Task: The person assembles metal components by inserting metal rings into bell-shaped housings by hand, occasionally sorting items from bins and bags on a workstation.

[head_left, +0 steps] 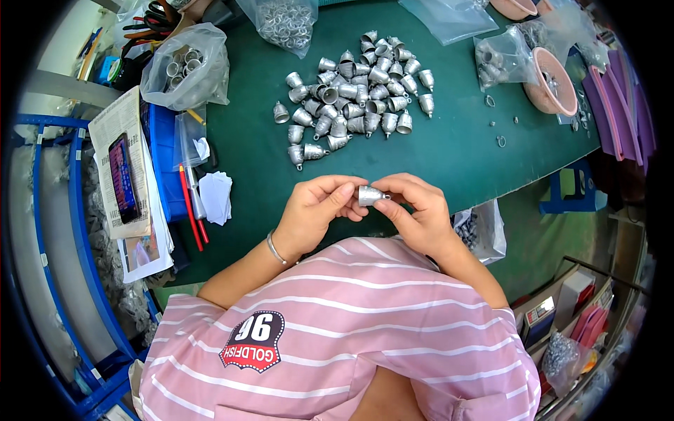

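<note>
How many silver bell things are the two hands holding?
1: a small silver bell-shaped metal piece, held by the left hand and right hand. Another may hide behind them. A pile of more lies on the dark green tabletop.

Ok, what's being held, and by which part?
A silver bell-shaped metal piece: left hand at its wide rim, right hand at its narrower, looped end.

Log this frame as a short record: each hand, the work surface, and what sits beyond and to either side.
Left hand: grip at the wider end of a small metal cup
Right hand: grip at the cup's looped end
Surface: green table
Beyond the hands: loose pile of similar cups, facing mixed ways
Left side: phone on a newspaper
Right side: pink basket with small items inside
</note>
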`<state>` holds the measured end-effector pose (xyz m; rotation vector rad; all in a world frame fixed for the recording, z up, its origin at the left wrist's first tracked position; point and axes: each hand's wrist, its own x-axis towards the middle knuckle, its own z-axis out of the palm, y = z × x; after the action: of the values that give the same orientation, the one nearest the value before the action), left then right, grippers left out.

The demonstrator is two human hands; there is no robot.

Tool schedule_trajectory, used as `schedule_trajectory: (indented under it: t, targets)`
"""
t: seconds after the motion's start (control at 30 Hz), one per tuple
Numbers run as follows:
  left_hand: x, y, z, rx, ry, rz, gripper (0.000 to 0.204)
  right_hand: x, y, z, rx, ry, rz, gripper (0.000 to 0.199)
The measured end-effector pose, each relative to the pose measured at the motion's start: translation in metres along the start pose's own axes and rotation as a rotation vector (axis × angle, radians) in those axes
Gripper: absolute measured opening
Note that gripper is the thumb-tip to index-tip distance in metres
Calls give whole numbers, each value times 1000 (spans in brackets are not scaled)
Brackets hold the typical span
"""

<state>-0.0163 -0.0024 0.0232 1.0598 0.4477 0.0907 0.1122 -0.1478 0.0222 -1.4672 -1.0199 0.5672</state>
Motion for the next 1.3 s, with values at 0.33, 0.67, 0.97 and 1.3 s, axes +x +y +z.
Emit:
schedule_trajectory:
  t: [0.33,0.67,0.97,1.3]
  targets:
    - [0,3,-1,7,6,-38,27,2,4,-1,-3,-38,0,19]
    - [2,-7,-1,-4,-31,218,40,3,6,-3,77,7,117,24]
    - [2,-2,1,171,-13,271,35,7,7,0,49,42,-163,23]
    - [2,-1,0,347,4,434,36,8,8,-3,-43,-31,-191,28]
